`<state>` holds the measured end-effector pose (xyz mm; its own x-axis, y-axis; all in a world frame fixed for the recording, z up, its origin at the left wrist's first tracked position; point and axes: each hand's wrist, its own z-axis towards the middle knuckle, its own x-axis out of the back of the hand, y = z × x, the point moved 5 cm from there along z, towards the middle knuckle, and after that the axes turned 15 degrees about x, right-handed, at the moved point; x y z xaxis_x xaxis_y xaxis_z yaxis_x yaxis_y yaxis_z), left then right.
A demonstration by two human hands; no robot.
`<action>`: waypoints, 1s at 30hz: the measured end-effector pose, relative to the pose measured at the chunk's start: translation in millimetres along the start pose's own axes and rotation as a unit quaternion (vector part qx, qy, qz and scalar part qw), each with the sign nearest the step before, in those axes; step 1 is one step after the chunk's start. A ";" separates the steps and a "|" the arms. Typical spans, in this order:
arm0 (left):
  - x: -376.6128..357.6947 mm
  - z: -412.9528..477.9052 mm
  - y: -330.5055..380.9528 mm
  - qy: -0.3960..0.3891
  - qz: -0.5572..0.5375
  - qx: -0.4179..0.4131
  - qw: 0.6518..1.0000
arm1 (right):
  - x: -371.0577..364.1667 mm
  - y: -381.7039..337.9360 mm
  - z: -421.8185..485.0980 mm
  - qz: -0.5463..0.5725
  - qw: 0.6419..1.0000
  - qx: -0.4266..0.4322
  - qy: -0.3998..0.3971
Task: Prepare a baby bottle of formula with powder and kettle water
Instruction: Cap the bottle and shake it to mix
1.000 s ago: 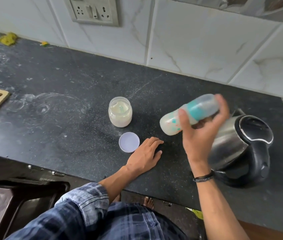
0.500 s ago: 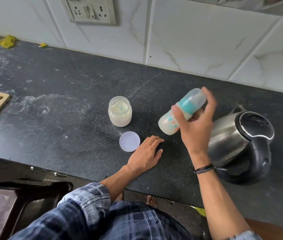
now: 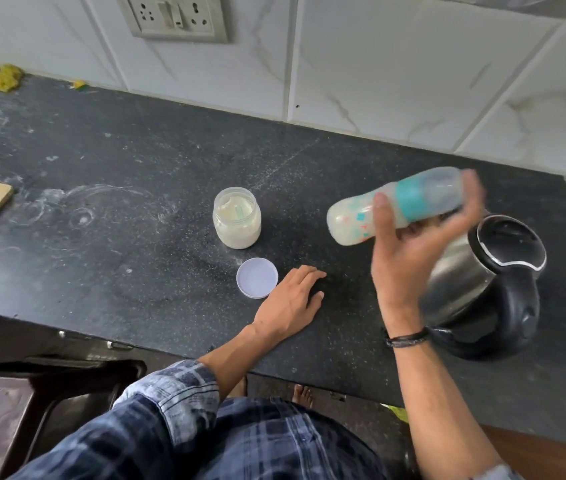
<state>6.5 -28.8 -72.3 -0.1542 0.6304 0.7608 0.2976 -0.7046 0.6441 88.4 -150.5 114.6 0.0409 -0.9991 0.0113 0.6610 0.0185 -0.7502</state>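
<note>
right hand wrapped round translucent plastic baby bottle w/ teal collar ring, held near-horizontal in air above the dark speckled stone counter, btwn the open clear plastic powder jar and steel kettle w/ black lid + handle. left hand empty, flat on counter, touching the round white jar lid.

handling (est.): milky fill, so moderate weight; smooth wall, prob. slippery if wet; best grip mid-body below collar.

unclear: teat end motion-blurred, cap seal not readable; fill level uncertain.

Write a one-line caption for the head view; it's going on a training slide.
Right hand holds capped baby bottle tilted above counter; left hand rests flat beside jar lid.
</note>
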 end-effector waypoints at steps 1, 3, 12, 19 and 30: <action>0.1 -1.0 0.1 0.000 -0.002 0.000 1.000 | -5.0 5.9 -2.7 -0.018 0.999 -0.015 -0.042; 0.3 -1.6 1.2 -0.003 -0.006 -0.004 1.000 | -4.7 6.7 -9.2 -0.015 0.998 -0.031 -0.054; -0.6 -1.1 1.0 -0.009 -0.005 -0.001 1.000 | -0.9 -1.5 -7.4 -0.021 0.999 -0.012 -0.039; -1.6 -0.2 -1.8 -0.006 -0.005 0.000 1.000 | -2.8 -5.0 -6.3 -0.020 0.999 0.008 -0.041; -1.5 -1.1 0.7 -0.004 -0.007 -0.010 1.000 | 8.9 -21.7 3.3 -0.010 0.999 0.033 0.003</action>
<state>5.9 -30.6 -72.9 -0.1514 0.6426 0.7511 0.2769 -0.7019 0.6563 76.9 -159.7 133.2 0.0233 -0.9995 0.0220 0.7098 0.0010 -0.7044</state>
